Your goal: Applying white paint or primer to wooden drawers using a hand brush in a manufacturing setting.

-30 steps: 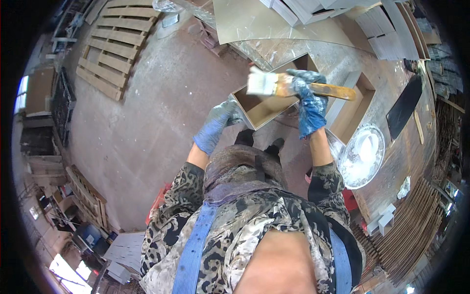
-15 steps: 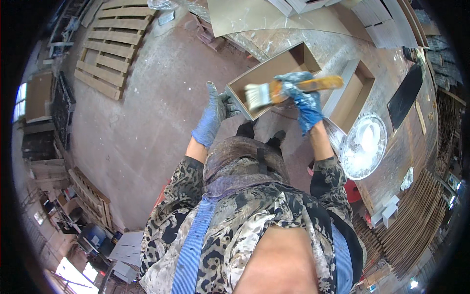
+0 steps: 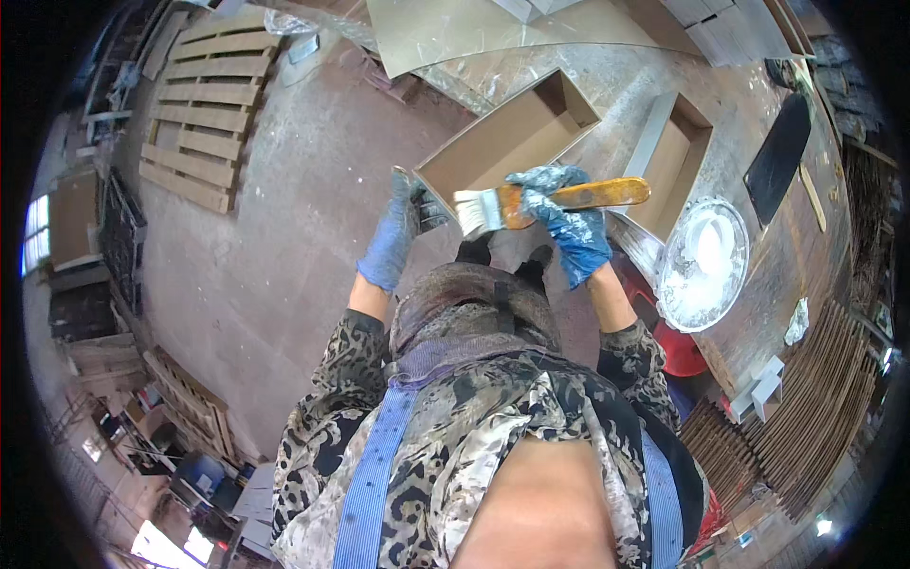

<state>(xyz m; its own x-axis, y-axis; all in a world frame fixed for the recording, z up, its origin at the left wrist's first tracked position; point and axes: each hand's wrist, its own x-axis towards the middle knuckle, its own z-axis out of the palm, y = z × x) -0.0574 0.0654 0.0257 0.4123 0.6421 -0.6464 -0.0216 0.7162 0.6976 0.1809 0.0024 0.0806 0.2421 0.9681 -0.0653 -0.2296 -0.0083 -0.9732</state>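
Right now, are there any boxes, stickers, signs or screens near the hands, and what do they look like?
Open box: long, brown, shallow, tilted on the bench; the left hand touches its near corner.
Second open box: right of it, brown inside, pale grey wall.
Round tub: right of the right hand, white inside.
No stickers, signs or screens that I can make out.

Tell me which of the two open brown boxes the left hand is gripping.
The nearer box, on the left: the left hand grips its near corner. The other box lies right of it, beside the white bucket, untouched.

Workshop: wooden pallets, stacked boards, paint-spattered workbench.
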